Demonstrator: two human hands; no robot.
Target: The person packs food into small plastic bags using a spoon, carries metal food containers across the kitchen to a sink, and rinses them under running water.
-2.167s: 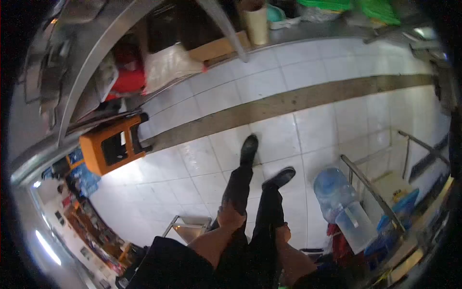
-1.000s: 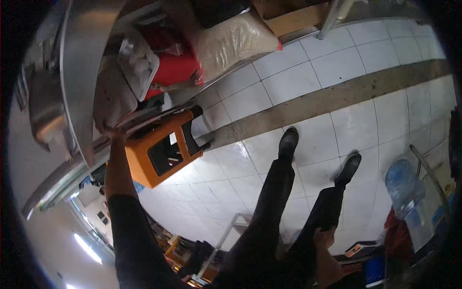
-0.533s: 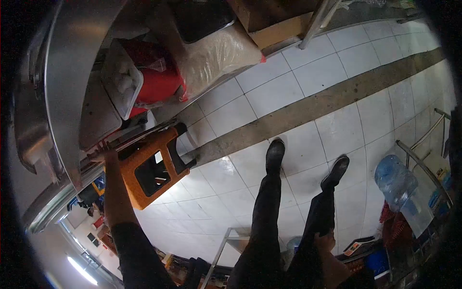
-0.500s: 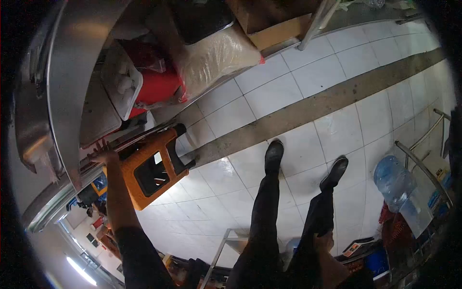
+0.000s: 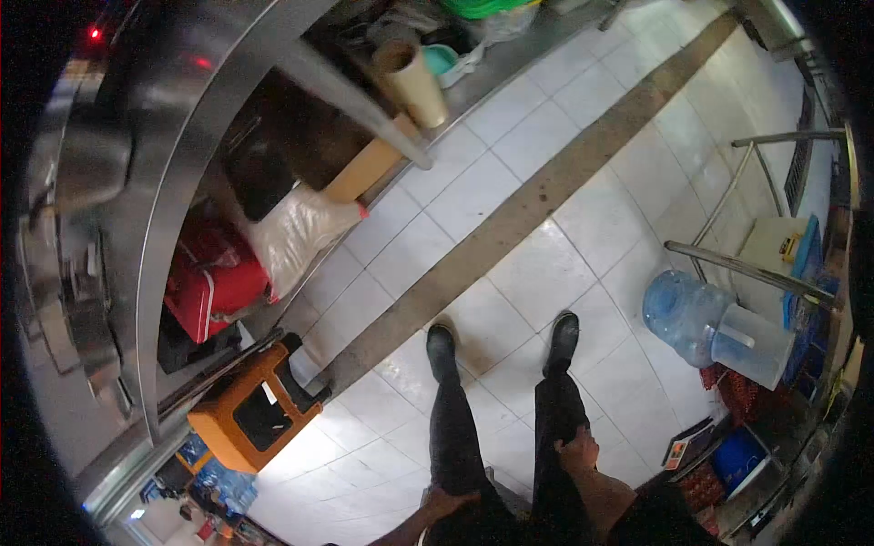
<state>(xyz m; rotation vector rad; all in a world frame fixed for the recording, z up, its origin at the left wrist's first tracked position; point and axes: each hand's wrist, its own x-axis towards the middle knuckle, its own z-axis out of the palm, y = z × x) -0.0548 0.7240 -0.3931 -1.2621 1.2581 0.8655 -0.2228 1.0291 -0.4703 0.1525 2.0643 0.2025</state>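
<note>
L hand (image 5: 450, 501), R hand (image 5: 579, 449) on 2 trouser legs (image 5: 455, 432), can't tell either grip

I'm resting my arms (image 5: 608, 496) low.
My left hand (image 5: 452, 500) is lying on my left leg (image 5: 455, 428) at bottom centre; slightly higher, my right hand (image 5: 579, 449) is curling against my right leg (image 5: 556, 405).
</note>
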